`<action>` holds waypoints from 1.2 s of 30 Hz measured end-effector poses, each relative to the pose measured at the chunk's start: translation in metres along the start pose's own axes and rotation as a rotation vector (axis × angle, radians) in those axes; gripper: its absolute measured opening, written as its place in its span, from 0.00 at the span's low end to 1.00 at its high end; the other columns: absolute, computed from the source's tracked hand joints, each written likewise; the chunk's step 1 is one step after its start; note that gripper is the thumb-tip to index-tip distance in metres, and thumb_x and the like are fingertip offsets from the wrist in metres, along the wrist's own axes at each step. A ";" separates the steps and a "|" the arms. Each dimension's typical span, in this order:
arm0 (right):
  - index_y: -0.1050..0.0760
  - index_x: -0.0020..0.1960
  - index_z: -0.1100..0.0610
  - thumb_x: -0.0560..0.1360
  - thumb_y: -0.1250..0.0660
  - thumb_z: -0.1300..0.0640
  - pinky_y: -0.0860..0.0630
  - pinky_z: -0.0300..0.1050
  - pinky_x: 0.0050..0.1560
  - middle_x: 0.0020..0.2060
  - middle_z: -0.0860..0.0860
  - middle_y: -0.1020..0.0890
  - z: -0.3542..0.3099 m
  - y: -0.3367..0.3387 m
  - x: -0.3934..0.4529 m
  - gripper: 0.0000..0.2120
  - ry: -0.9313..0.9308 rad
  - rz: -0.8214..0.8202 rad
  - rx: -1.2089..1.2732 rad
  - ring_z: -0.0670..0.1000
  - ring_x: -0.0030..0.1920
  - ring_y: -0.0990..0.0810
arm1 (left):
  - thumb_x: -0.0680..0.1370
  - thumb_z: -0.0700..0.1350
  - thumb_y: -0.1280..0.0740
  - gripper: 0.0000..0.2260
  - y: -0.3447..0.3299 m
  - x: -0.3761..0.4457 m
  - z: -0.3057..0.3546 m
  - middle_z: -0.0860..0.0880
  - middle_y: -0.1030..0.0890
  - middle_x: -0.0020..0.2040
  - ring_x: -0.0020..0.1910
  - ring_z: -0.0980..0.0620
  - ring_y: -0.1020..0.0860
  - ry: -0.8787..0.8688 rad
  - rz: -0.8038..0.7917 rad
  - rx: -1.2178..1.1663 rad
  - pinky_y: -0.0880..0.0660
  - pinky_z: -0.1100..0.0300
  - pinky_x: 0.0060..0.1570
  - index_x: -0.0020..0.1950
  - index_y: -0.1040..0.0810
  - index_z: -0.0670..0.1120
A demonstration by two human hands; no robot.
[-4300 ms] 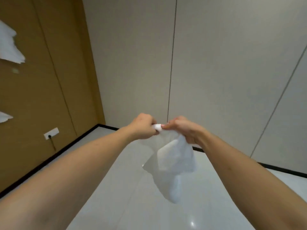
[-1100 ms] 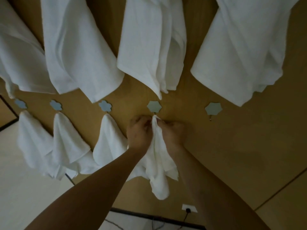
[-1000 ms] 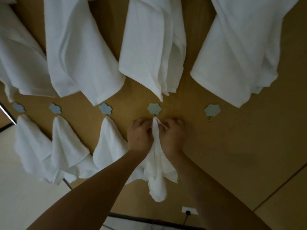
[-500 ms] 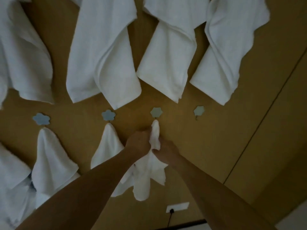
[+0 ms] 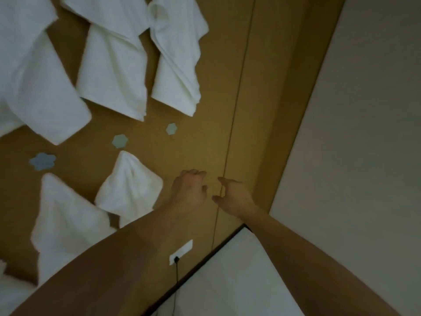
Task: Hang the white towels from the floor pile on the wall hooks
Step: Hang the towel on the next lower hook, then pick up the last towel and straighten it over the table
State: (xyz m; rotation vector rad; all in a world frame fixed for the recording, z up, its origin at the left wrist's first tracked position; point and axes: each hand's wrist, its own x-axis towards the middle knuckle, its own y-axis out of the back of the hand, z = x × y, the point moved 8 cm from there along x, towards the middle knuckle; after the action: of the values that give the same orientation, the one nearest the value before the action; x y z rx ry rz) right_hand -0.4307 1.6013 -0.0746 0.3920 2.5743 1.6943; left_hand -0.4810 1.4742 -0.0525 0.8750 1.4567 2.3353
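A small white towel (image 5: 128, 185) hangs from the blue flower-shaped hook (image 5: 119, 140) on the wooden wall. To its left another small towel (image 5: 66, 224) hangs below a hook (image 5: 42, 161). One hook (image 5: 171, 129) further right carries nothing. Several larger white towels (image 5: 114, 71) hang in the row above. My left hand (image 5: 188, 192) and my right hand (image 5: 232, 195) float side by side to the right of the hung towel, fingers loosely curled, holding nothing. The floor pile is out of view.
The wooden wall panel (image 5: 250, 110) ends at a corner with a pale wall (image 5: 364, 133) on the right. A white socket (image 5: 181, 252) with a black cable sits low on the wood. A black skirting strip borders the white floor (image 5: 227, 281).
Both hands have let go of the small towel, which now hangs alone from its hook. The hands have drawn back to the right, and the view has swung right toward the corner.
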 end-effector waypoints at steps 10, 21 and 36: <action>0.43 0.78 0.51 0.76 0.34 0.43 0.30 0.55 0.67 0.70 0.56 0.27 0.274 0.134 -0.291 0.36 -0.537 0.209 -0.095 0.59 0.69 0.31 | 0.82 0.49 0.39 0.22 -0.116 -0.102 0.375 0.45 0.30 0.72 0.70 0.44 0.33 -0.471 -0.244 -0.182 0.31 0.51 0.66 0.75 0.33 0.47; 0.40 0.77 0.50 0.75 0.32 0.43 0.27 0.57 0.64 0.66 0.55 0.25 0.460 0.212 -0.747 0.34 -1.162 0.409 -0.024 0.59 0.67 0.28 | 0.79 0.52 0.36 0.22 -0.206 -0.394 0.763 0.48 0.28 0.70 0.68 0.45 0.30 -0.950 -0.614 -0.275 0.29 0.50 0.64 0.73 0.31 0.52; 0.41 0.77 0.51 0.75 0.33 0.42 0.30 0.55 0.66 0.71 0.53 0.29 0.557 0.194 -1.197 0.35 -2.000 0.665 0.192 0.57 0.70 0.31 | 0.80 0.52 0.37 0.24 -0.283 -0.765 1.093 0.47 0.31 0.72 0.69 0.45 0.31 -1.735 -0.988 -0.291 0.30 0.50 0.66 0.76 0.35 0.50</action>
State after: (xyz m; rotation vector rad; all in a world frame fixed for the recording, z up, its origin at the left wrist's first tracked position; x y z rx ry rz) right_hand 0.8575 1.9013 -0.2536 1.7632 0.9553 0.2450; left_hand 0.7588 2.0152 -0.2256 1.1174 0.4312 0.4662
